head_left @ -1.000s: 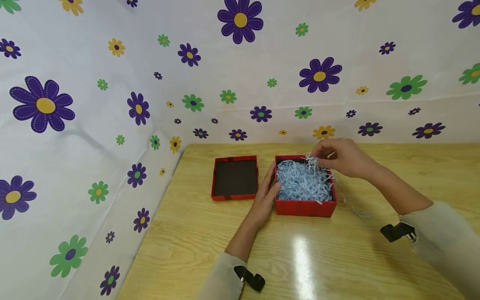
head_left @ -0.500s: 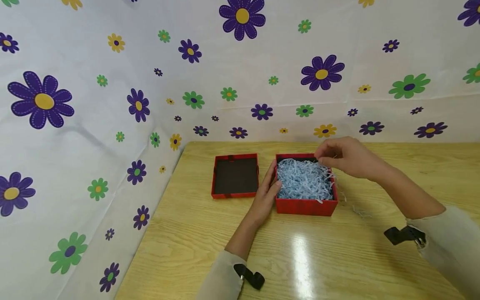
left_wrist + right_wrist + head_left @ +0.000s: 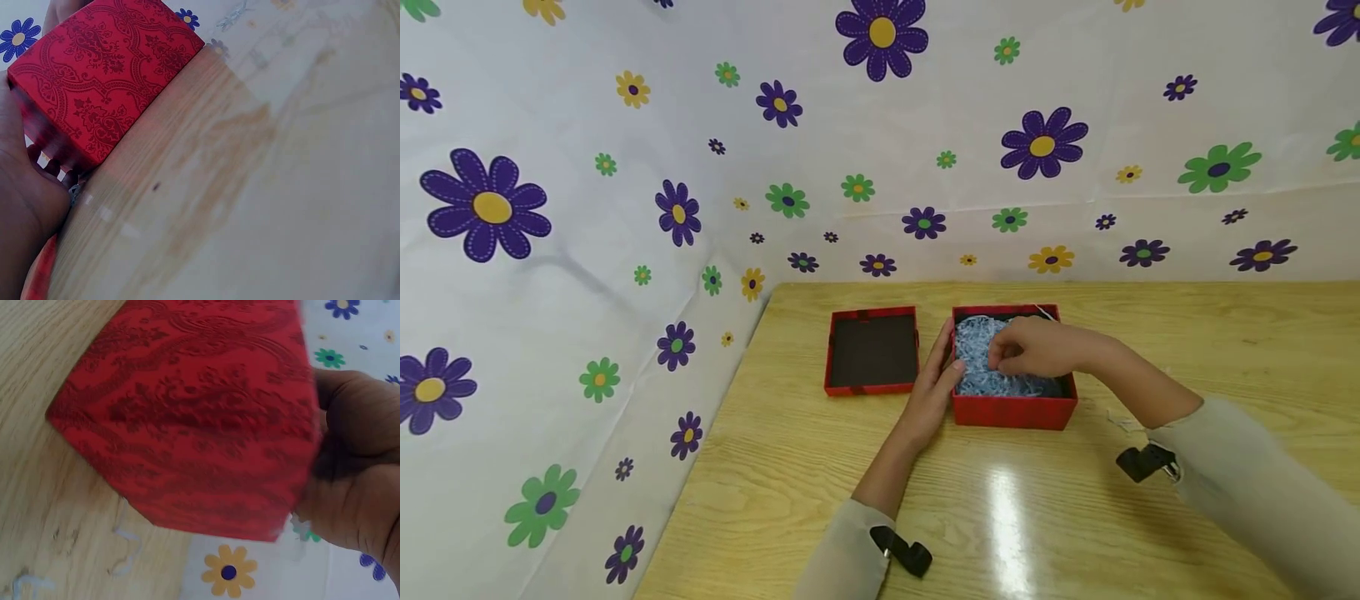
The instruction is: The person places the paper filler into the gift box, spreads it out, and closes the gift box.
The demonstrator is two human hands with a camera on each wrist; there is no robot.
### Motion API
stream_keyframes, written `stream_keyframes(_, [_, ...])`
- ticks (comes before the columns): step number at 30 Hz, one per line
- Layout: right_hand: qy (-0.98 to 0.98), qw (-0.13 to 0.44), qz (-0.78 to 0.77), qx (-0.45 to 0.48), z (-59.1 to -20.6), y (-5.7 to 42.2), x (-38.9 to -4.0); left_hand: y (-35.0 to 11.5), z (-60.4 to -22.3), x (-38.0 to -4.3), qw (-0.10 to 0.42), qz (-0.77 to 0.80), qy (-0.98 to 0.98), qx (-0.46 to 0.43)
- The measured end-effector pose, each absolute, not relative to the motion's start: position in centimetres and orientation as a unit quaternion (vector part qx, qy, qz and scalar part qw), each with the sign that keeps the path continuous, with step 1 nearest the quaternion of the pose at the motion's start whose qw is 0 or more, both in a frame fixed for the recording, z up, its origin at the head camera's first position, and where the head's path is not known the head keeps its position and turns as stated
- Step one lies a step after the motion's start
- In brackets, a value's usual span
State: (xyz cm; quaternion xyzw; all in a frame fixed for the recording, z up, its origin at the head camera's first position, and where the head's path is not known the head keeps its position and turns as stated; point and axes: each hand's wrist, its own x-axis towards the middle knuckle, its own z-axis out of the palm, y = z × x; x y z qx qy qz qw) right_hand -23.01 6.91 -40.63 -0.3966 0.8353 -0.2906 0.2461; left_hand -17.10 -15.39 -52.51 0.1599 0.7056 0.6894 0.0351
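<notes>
In the head view an uncovered red box holds a bed of pale blue shredded paper. My left hand lies along its left wall, fingers extended outside and thumb at the rim. My right hand reaches over the right wall, its curled fingers down at the shreds near the middle; whether they pinch any I cannot tell. In the left wrist view my fingers touch the patterned red box. The right wrist view shows the red box wall hiding my right fingertips.
A red-rimmed square lid, dark inside, lies upturned left of the box. Loose paper shreds are on the wooden table to the right. A flower-printed white cloth stands behind and at the left.
My right hand has moved from the box's back right rim left and down onto the shreds. The shreds at the right side sit lower. My left hand keeps its place.
</notes>
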Motion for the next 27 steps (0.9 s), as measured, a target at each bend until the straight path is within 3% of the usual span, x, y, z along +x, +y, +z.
stream_keyframes(8, [0.858, 0.229, -0.255, -0.383, -41.7, 5.7, -23.5, -15.0, -52.6, -17.0, 0.035, 0.69, 0.702, 0.172])
stream_keyframes(13, [0.855, 0.197, -0.338, -0.339, -38.5, 8.5, -22.9, -15.0, -52.4, -17.1, 0.032, 0.683, 0.711, 0.161])
stream_keyframes(19, [0.872, 0.121, -0.405, -0.248, -36.3, 12.6, -22.5, -15.3, -52.1, -17.2, 0.02, 0.67, 0.725, 0.155])
stream_keyframes(27, [0.868, 0.165, -0.427, -0.195, -39.8, 14.9, -21.5, -15.6, -52.4, -17.2, 0.021, 0.674, 0.721, 0.159])
